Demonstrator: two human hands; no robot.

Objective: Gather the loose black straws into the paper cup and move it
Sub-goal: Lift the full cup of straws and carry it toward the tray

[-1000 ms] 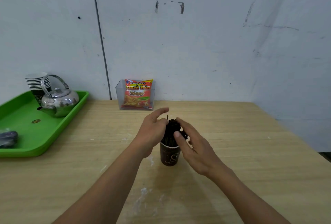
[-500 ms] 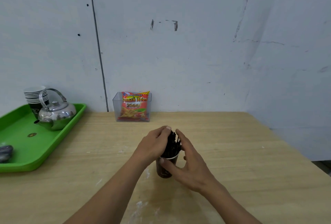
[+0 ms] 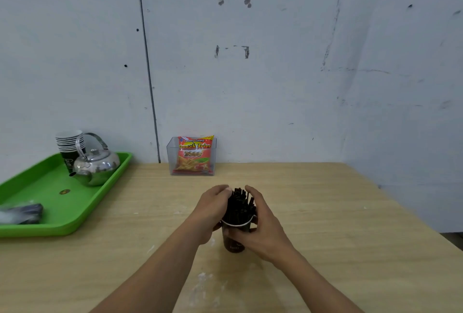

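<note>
Paper cup (image 3: pixel 234 240): stood upright near the middle of the wooden table (image 3: pixel 338 212); dark wall, white rim.
Black straws (image 3: pixel 240 206): packed upright in the paper cup, with tops fanned out above the rim, between both hands.
Left hand (image 3: pixel 213 208): curled round the left side of the black straws, with fingertips at the top of the bundle.
Right hand (image 3: pixel 263 227): wrapped round the right side, with thumb across the front of the paper cup just under the rim and fingers bent along the straws.
Green tray (image 3: pixel 50 187): lay at the table's left edge, well apart from the paper cup.
Kettle (image 3: pixel 96 166): sat at the tray's far end; shiny metal, handle up.
Stack of cups (image 3: pixel 68 143): stood just behind the kettle, on the tray.
Clear box (image 3: pixel 171 160): stood at the table's far edge by the wall and held a red snack packet (image 3: pixel 194 155) upright.
Blurred bundle (image 3: pixel 22 213): lay at the tray's near left; too blurred to tell what it was.
</note>
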